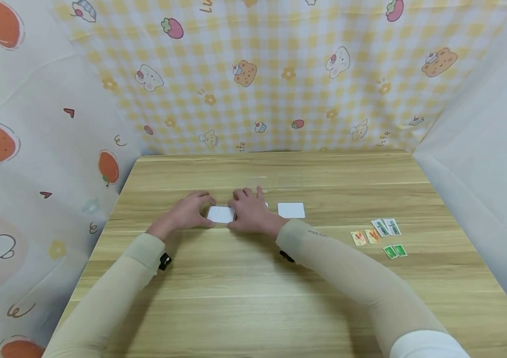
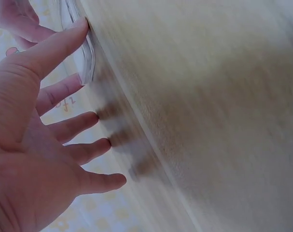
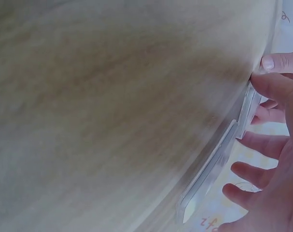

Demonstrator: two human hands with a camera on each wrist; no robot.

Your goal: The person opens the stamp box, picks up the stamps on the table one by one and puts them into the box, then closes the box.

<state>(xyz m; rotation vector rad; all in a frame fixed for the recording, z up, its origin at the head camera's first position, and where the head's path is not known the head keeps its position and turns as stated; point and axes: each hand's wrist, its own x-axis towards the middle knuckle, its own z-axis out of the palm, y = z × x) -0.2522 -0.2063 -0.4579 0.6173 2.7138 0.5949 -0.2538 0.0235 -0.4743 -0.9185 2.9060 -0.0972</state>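
A small clear plastic case with a white face [image 1: 221, 215] lies flat on the table between the two hands. My left hand [image 1: 190, 211] holds its left end, thumb at the near corner and forefinger at the far one; the left wrist view shows the clear rim [image 2: 90, 60] between them, other fingers spread. At the right end, my right hand [image 1: 251, 211] grips the same case, thumb and forefinger at its corners. Beyond that hand is a second white-faced case, mostly hidden in the head view; its edge [image 3: 206, 169] shows in the right wrist view.
Another white rectangle [image 1: 291, 210] lies to the right. Behind are two faint clear plastic pieces [image 1: 290, 182]. At the table's right lie small printed cards in pairs: orange [image 1: 358, 238], blue-green [image 1: 392, 226] and green [image 1: 399, 250]. A patterned curtain [image 1: 280, 89] hangs along the back edge.
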